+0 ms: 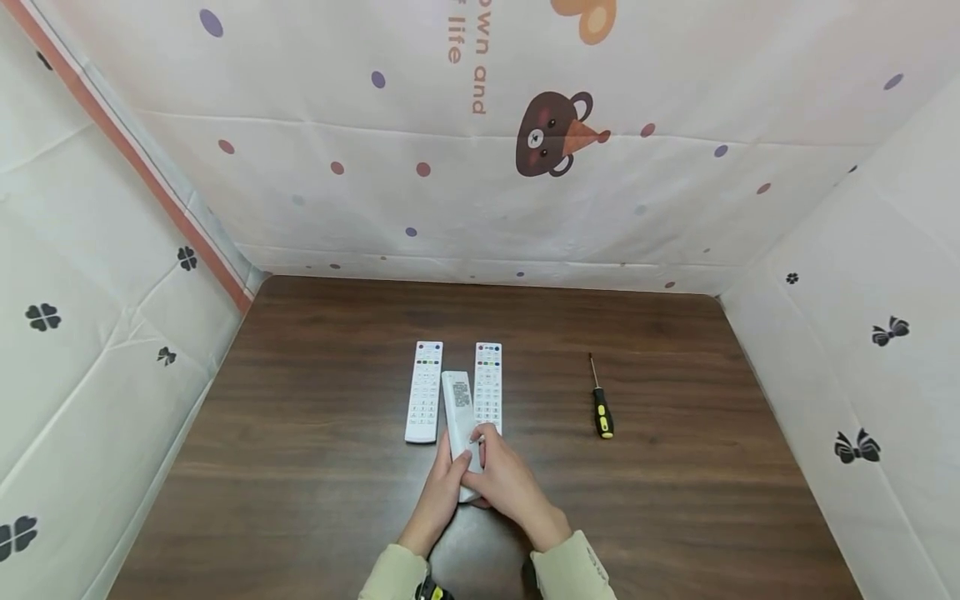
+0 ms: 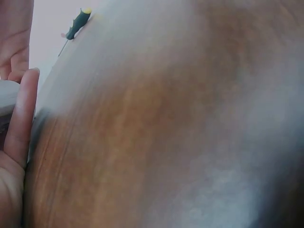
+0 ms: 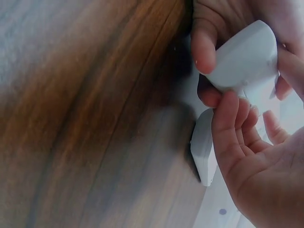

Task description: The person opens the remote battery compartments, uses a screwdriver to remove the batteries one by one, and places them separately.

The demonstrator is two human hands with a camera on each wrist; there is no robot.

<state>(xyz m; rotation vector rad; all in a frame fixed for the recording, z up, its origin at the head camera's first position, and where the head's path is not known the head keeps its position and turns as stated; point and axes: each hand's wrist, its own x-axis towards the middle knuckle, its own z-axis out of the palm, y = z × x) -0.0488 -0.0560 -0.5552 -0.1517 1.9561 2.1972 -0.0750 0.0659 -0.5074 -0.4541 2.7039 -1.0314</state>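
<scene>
Both hands are together over the table around a white remote control (image 1: 457,400), tilted with its labelled back facing up. My left hand (image 1: 441,492) grips it along its left side, the thumb lying on the back. From the right, my right hand (image 1: 513,483) holds the lower part, thumb and index finger on the casing. The right wrist view shows the end of the held remote (image 3: 247,57) between the fingers of both hands. Two more white remotes lie buttons up beyond the hands, a left one (image 1: 424,392) and a right one (image 1: 488,379).
A black and yellow screwdriver (image 1: 602,408) lies to the right, its tip pointing away from me. The dark wooden table (image 1: 322,375) meets patterned white cloth walls (image 1: 300,200) at the back and both sides.
</scene>
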